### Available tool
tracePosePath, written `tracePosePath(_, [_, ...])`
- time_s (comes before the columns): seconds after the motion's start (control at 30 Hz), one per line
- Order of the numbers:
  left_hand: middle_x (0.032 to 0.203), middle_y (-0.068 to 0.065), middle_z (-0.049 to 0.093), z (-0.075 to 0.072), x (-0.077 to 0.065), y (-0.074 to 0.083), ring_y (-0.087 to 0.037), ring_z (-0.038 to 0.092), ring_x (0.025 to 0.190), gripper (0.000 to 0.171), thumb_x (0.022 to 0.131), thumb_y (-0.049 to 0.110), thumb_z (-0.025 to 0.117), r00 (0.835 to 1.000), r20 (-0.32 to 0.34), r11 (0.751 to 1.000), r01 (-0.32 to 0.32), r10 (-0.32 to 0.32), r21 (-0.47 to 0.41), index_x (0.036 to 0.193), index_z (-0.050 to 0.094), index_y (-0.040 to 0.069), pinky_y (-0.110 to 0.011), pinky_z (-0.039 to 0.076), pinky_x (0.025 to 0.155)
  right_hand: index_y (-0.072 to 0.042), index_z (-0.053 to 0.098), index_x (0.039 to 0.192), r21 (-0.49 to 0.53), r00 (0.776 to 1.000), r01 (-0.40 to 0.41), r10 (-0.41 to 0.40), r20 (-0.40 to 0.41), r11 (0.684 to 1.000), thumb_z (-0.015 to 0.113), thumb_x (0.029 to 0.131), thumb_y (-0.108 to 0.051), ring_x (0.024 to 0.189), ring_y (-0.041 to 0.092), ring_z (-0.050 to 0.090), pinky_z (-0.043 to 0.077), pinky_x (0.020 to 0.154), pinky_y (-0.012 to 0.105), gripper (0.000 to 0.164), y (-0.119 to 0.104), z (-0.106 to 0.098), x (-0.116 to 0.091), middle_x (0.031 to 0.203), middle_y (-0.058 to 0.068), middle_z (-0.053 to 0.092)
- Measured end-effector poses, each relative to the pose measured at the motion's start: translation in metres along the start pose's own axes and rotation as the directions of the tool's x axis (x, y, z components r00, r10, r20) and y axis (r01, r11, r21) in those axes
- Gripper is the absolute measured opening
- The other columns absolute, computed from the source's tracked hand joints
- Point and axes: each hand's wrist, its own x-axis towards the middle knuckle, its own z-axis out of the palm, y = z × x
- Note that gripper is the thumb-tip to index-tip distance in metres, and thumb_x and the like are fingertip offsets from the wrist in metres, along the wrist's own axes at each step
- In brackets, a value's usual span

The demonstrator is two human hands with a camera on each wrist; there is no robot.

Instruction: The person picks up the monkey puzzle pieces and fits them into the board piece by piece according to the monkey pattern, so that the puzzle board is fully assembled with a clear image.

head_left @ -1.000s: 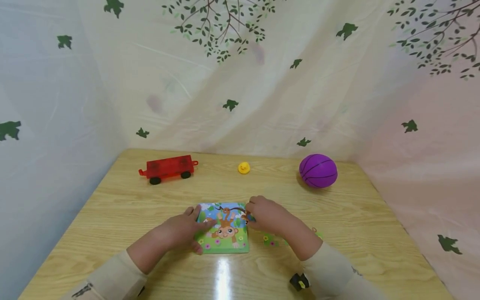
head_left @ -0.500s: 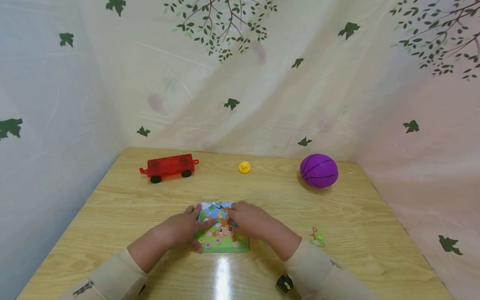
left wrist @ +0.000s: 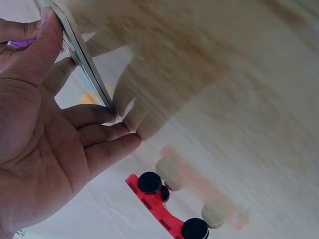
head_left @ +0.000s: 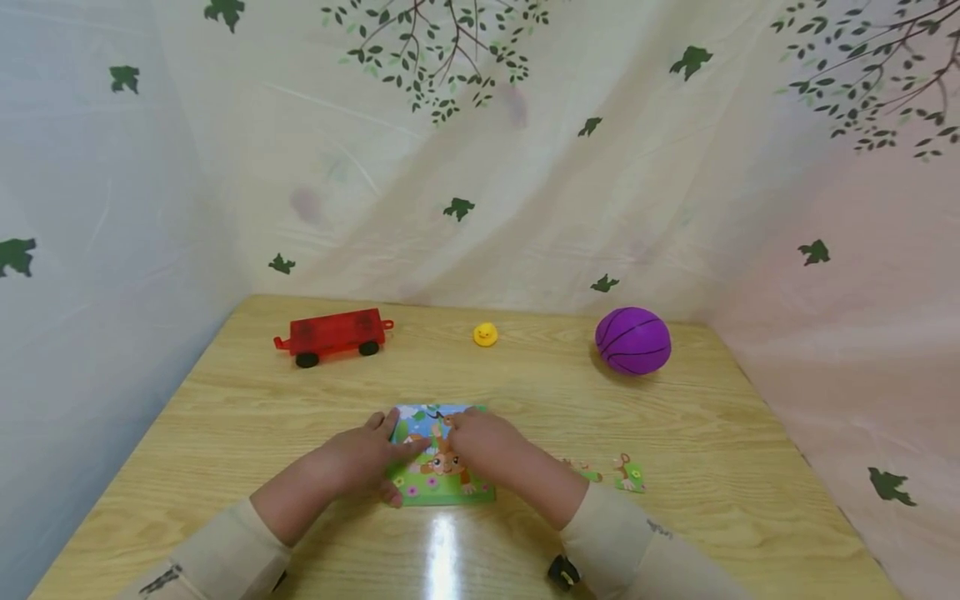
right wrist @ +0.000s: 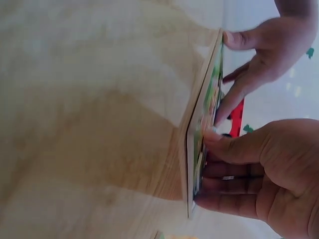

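Note:
A monkey jigsaw puzzle lies in its flat board at the middle of the table. My left hand rests against its left side, fingers spread. One finger reaches across the picture, and in the left wrist view other fingertips touch down beside the board's edge. Over the upper right of the picture, my right hand holds a puzzle piece down at the surface between thumb and bent fingers. That hand hides most of the piece. Two loose pieces, one with a tail and one partly covered, lie right of the board.
Along the back of the table stand a red toy wagon, a yellow rubber duck and a purple ball. A leaf-printed cloth hangs behind. A black strap item shows by the right sleeve.
My right hand has moved left from the board's right edge onto the picture, carrying the piece. Loose pieces on the right came into fuller view. My left hand has stayed put.

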Motion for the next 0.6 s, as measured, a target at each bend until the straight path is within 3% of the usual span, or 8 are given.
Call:
tracePosePath(0.1, [0.158, -0.030, 0.019, -0.001, 0.000, 0.000, -0.051, 0.023, 0.144, 0.087, 0.072, 0.047, 0.077, 1.000, -0.005, 1.000, -0.005, 0.005, -0.001, 0.150, 0.041, 0.034, -0.059, 0.049, 0.092, -0.024, 0.077, 0.101, -0.059, 1.000, 0.012, -0.012, 0.004, 0.998, 0.085, 0.076, -0.028, 0.107, 0.016, 0.063, 0.052, 0.091, 0.024, 0.027, -0.004, -0.003, -0.002, 0.110, -0.004, 0.070])
tracePosePath(0.2, [0.158, -0.030, 0.019, -0.001, 0.000, 0.001, -0.051, 0.023, 0.144, 0.086, 0.072, 0.046, 0.077, 1.000, -0.004, 1.000, -0.014, 0.014, -0.001, 0.150, 0.041, 0.033, -0.059, 0.049, 0.092, -0.021, 0.077, 0.099, -0.098, 0.999, 0.031, -0.033, -0.020, 0.995, 0.078, 0.084, -0.031, 0.102, 0.016, 0.062, 0.052, 0.088, 0.023, 0.018, -0.003, -0.001, -0.010, 0.106, -0.002, 0.069])
tracePosePath(0.37, [0.158, -0.030, 0.020, -0.001, 0.000, 0.002, -0.051, 0.024, 0.143, 0.086, 0.072, 0.047, 0.076, 1.000, -0.001, 1.000, -0.002, 0.002, 0.010, 0.150, 0.041, 0.034, -0.059, 0.049, 0.092, -0.016, 0.065, 0.129, -0.152, 0.994, 0.090, -0.097, -0.040, 0.984, 0.063, 0.097, -0.026, 0.100, 0.015, 0.051, 0.046, 0.079, 0.020, 0.034, 0.003, 0.008, -0.030, 0.120, 0.001, 0.060])
tracePosePath(0.47, [0.159, -0.029, 0.019, 0.001, 0.000, 0.001, -0.050, 0.024, 0.144, 0.085, 0.073, 0.048, 0.076, 1.000, 0.004, 1.000, 0.010, -0.010, 0.012, 0.150, 0.041, 0.034, -0.060, 0.048, 0.095, -0.014, 0.054, 0.142, -0.197, 0.993, 0.113, -0.119, -0.019, 0.974, 0.057, 0.100, -0.030, 0.111, 0.017, 0.049, 0.047, 0.086, 0.018, 0.044, 0.001, 0.011, -0.039, 0.137, 0.003, 0.053])
tracePosePath(0.6, [0.159, -0.029, 0.019, 0.001, 0.000, 0.001, -0.050, 0.024, 0.143, 0.084, 0.074, 0.047, 0.075, 1.000, 0.001, 1.000, 0.005, -0.005, 0.010, 0.150, 0.041, 0.035, -0.060, 0.047, 0.096, -0.010, 0.047, 0.146, -0.131, 0.994, 0.112, -0.110, 0.020, 0.985, 0.055, 0.101, -0.027, 0.133, 0.023, 0.045, 0.042, 0.107, 0.025, 0.049, -0.001, 0.011, -0.046, 0.151, 0.009, 0.044])
